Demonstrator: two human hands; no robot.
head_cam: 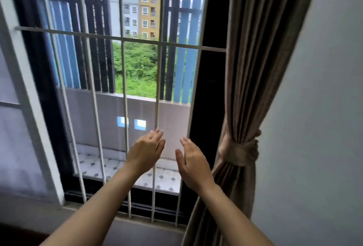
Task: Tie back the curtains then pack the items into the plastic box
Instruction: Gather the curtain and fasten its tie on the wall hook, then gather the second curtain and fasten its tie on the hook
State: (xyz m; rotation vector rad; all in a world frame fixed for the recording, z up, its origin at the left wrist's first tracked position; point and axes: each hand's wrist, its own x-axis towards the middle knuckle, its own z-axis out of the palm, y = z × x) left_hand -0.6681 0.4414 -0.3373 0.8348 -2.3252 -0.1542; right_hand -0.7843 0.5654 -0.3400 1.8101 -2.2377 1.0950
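Observation:
A brown curtain (pixel 257 53) hangs at the right of the window, gathered into a bundle. A tieback of the same cloth (pixel 238 152) is knotted around it at about hand height. My right hand (pixel 191 164) is open in the air just left of the curtain, apart from it, palm turned left. My left hand (pixel 146 150) is open beside it, fingers pointing at the window bars. Neither hand holds anything. No plastic box or loose items are in view.
White metal bars (pixel 125 92) cover the window in front of me. A white wall (pixel 318 127) stands right of the curtain. A white frame (pixel 29 108) runs down the left. The sill (pixel 137 226) lies below my forearms.

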